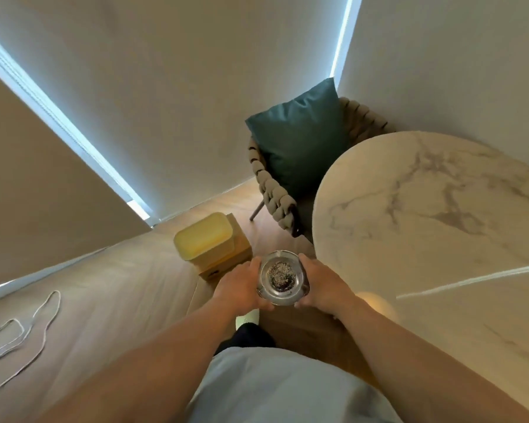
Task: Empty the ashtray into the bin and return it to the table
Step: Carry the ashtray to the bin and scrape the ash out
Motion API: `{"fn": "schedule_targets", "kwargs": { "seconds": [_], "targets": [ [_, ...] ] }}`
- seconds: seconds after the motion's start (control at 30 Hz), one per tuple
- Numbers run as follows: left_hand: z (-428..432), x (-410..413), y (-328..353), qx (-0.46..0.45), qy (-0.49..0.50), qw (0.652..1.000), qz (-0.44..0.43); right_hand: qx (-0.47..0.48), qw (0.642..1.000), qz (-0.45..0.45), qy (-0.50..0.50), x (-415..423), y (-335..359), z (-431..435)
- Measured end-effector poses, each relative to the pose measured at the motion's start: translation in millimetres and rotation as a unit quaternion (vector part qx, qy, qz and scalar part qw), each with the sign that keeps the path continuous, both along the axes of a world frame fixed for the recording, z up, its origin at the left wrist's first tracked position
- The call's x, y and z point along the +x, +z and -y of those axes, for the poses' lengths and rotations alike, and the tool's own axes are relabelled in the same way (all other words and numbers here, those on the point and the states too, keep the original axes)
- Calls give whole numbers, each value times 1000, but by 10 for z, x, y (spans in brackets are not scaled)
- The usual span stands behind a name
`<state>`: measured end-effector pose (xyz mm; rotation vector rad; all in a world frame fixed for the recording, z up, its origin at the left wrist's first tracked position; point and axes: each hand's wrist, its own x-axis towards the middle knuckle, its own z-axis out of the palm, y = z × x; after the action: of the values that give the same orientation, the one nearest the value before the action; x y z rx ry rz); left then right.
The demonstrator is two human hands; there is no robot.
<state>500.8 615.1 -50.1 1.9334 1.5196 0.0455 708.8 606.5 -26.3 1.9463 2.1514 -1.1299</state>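
Note:
A round glass ashtray [282, 278] with grey ash in its middle is held level between both my hands, over the wooden floor. My left hand [241, 287] grips its left side and my right hand [322, 285] grips its right side. Just beyond the ashtray, on the floor to the left, stands a yellow bin [206, 239] with its lid down. The round marble table [434, 227] is to the right of my hands, its edge close to my right hand.
A woven chair [274, 190] with a teal cushion [300, 141] stands behind the table by the wall. A white cable [22, 328] lies looped on the floor at the left. Blinds cover the windows behind. My foot [247, 317] shows below the ashtray.

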Motion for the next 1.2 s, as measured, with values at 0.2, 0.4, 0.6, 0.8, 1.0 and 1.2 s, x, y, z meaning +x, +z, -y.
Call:
{"fn": "schedule_targets", "kwargs": {
  "seconds": [0.2, 0.4, 0.6, 0.8, 1.0, 1.2],
  "targets": [
    [-29, -691, 53, 1, 104, 994, 12, 23, 994, -26, 102, -696, 27, -443],
    [-313, -1374, 67, 5, 158, 987, 0, 29, 987, -4, 161, -1455, -38, -975],
    [-732, -2057, 105, 11, 183, 983, -6, 17, 983, -16, 184, -2162, -117, -1514],
    [-1131, -2572, 21, -7, 211, 978, 1, -21, 980, -46, 191, -2641, -232, -1999],
    [-1239, -2623, -9, -5, 225, 974, 15, -31, 985, -112, 126, -2698, -300, -2188],
    [-1444, -2613, -130, -14, 249, 968, 16, -110, 979, -165, 41, -2712, -462, -2456]
  ]
}}
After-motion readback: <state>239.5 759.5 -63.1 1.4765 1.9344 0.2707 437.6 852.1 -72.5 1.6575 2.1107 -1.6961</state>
